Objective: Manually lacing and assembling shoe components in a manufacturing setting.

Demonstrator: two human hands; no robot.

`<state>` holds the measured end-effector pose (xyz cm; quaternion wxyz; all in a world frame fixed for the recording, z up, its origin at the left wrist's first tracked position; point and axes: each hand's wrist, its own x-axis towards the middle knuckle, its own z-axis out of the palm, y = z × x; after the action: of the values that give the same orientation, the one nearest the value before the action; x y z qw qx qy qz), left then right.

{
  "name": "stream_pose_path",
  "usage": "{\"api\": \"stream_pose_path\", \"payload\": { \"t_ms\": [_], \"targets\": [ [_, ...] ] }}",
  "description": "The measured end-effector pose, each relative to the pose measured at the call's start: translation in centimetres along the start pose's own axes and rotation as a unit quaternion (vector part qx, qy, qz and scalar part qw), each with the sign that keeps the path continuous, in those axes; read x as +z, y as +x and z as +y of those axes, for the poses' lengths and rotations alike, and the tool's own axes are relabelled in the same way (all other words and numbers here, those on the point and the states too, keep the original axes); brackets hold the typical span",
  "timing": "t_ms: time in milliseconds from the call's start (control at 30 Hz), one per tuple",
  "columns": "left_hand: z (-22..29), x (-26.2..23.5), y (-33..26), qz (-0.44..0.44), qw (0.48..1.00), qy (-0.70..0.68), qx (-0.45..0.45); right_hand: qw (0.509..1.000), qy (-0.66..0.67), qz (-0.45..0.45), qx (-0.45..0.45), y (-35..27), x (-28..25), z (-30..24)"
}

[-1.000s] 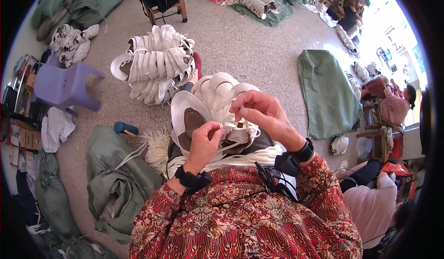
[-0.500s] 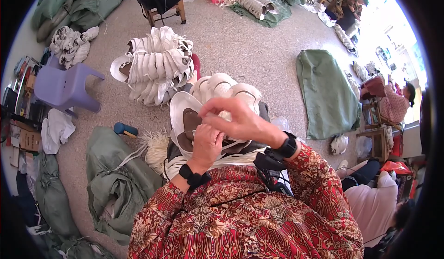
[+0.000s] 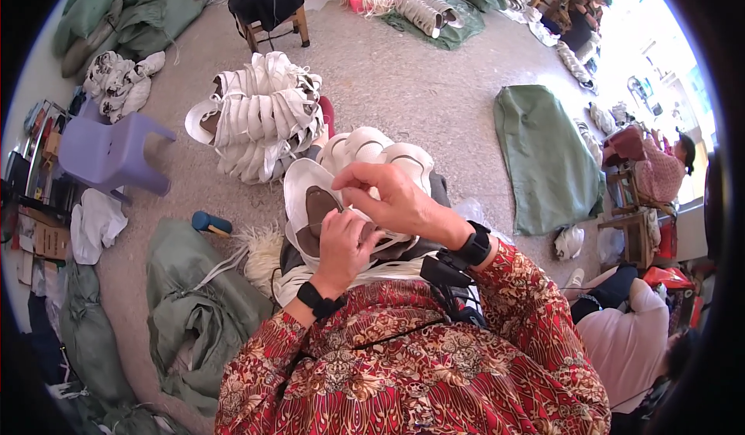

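A white shoe upper (image 3: 305,177) with a brown lining lies across my lap, its toe pointing away. My left hand (image 3: 344,246) rests over its opening, with the fingers curled onto the upper near the brown part. Just above and to the right, my right hand (image 3: 396,201) is bent in a pinch, thumb and forefinger close together over the upper. Whatever it pinches is too small to make out. More white uppers (image 3: 376,149) are stacked beyond my hands on my lap. White laces (image 3: 415,267) lie across my lap below the hands.
A large bundle of white uppers (image 3: 264,113) stands ahead on the left. A purple plastic stool (image 3: 112,152), a blue cylinder (image 3: 211,223) and a green sack (image 3: 190,311) are on the left. A green cloth sack (image 3: 547,159) lies on the right, near other seated people (image 3: 660,167).
My left hand has lifted its thumb outward and opened slightly over the upper. My right hand has shifted a little, staying in its pinch close by. The uppers stay put.
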<state>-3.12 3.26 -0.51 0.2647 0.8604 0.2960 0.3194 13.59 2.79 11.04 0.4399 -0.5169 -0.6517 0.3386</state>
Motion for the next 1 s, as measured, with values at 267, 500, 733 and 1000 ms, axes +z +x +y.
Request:
{"api": "stream_pose_path", "payload": {
  "t_ms": [267,500,733,1000],
  "targets": [
    [0.5,0.7,0.4,0.008,0.998,0.046,0.041,0.970,-0.193,0.105,-0.100,-0.5,-0.4,0.7],
    [0.6,1.0,0.3,0.018,0.994,0.078,0.074,0.981,-0.183,-0.057,0.023,-8.8,-0.6,3.3],
    [0.2,1.9,0.5,0.023,0.991,0.106,0.082,0.980,-0.192,0.015,0.044,-8.4,1.2,6.7],
    [0.1,1.4,0.4,0.048,0.992,0.089,0.071,0.916,0.197,-0.038,0.346,-7.2,1.6,6.3]
  ]
}}
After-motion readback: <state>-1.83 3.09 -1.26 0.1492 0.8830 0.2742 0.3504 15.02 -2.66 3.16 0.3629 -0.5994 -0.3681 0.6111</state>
